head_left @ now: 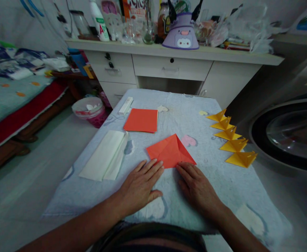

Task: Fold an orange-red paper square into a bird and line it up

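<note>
A partly folded sheet of orange-red origami paper (169,150) lies on the cloth-covered table, its peak pointing away from me and creases running across it. My left hand (143,182) rests flat with its fingers stretched out, the fingertips touching the paper's near left edge. At the near right edge, my right hand (195,182) presses down with its fingers together and bent; whether it pinches the paper is hidden. Behind the folded sheet sits a stack of orange-red square paper (141,120).
Several folded yellow paper pieces (240,159) stand in a row along the table's right side. White tissues (104,154) and a small white box (126,106) lie at the left. Beyond are a white cabinet (171,66), a washing machine (287,129) and a pink bin (90,108).
</note>
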The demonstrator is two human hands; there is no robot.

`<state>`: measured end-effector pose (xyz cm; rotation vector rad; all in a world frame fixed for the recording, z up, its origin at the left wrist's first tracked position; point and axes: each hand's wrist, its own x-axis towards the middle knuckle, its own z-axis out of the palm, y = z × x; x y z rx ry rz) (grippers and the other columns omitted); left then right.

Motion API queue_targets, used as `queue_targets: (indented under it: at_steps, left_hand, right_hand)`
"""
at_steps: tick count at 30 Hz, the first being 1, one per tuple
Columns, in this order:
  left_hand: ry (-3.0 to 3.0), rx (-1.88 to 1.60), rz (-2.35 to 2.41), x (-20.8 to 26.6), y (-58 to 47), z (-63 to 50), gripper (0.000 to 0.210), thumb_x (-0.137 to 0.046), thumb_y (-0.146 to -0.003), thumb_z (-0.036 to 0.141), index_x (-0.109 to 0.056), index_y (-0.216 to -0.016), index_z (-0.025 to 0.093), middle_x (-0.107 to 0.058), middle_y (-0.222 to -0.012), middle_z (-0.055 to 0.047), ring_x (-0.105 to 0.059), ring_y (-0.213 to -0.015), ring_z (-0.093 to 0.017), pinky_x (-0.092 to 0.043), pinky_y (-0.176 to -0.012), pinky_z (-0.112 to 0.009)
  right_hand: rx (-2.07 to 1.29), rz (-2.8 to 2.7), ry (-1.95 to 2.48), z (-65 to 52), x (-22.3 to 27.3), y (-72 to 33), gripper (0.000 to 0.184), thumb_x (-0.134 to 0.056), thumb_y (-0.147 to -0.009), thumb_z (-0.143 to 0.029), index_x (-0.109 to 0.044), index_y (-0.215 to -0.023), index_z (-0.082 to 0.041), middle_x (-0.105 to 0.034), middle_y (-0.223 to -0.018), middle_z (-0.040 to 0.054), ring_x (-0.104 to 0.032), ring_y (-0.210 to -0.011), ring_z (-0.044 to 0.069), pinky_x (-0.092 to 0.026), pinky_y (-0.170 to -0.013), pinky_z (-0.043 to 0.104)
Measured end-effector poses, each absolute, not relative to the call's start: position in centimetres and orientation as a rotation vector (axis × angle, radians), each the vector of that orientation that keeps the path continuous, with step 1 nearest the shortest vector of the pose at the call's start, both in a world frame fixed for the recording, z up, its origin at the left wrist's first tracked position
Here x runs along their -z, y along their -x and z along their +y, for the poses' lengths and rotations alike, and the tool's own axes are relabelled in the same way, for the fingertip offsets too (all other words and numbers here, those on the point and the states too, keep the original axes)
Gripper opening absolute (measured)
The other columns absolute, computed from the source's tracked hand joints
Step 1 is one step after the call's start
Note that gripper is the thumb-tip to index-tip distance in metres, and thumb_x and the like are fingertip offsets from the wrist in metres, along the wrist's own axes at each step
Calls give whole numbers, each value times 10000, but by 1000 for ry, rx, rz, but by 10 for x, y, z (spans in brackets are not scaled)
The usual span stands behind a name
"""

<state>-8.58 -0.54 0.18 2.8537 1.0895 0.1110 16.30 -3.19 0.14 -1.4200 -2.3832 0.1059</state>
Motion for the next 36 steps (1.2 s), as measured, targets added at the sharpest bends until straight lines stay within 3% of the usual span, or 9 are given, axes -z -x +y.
queue_targets:
  at_steps: [5,10,14,25,31,36]
  left_hand:
    - [-2873,-128,1096,-4,100,-8,606,-522,-915,526,-424,-1426,216,-441,-1510,-68,-378,-1401,-257,-305,-1130,-436]
    - [-2863,-149,1142,-6,105,-12,572,-561,-901,504,-476,-1381,204,-486,-1471,-98,-417,-1374,-261,-315,-1131,-426]
    - [-2845,-174,1152,-6,104,-12,572,-573,-899,492,-469,-1384,208,-492,-1464,-100,-425,-1367,-262,-318,-1133,-426]
    - [-2879,-174,1153,-1,106,-12,561,-562,-903,498,-487,-1371,198,-474,-1476,-114,-426,-1362,-263,-317,-1122,-428]
    - [-2815,-214,1126,-4,108,-9,537,-600,-892,431,-489,-1368,209,-495,-1455,-98,-423,-1350,-265,-317,-1116,-435]
    - [-2725,-366,1043,-6,113,-5,466,-598,-898,327,-500,-1338,209,-541,-1377,-100,-478,-1275,-266,-381,-1062,-444]
  right_hand:
    - [-121,-2453,1487,-32,-11,-154,429,-558,-915,-276,-560,-1337,-199,-591,-1275,144,-558,-1145,298,-505,-979,485]
    - [-67,-2558,1563,-30,-18,-136,579,-609,-866,-491,-491,-1409,-330,-578,-1190,170,-538,-1088,364,-490,-904,557]
    - [-14,-2556,1605,-29,-17,-129,618,-623,-811,-600,-536,-1371,-354,-564,-1209,180,-520,-1087,398,-469,-888,577]
    - [72,-2531,1714,-40,-12,-199,483,-525,-920,-500,-529,-1371,-325,-556,-1334,106,-485,-1225,336,-388,-1024,556]
    - [192,-2481,1812,-48,-3,-234,482,-527,-923,-476,-535,-1367,-287,-544,-1367,127,-518,-1220,336,-408,-1011,564]
    - [171,-2352,1807,-37,-9,-242,294,-531,-920,-337,-692,-1119,-192,-626,-1238,149,-599,-1090,326,-487,-936,524]
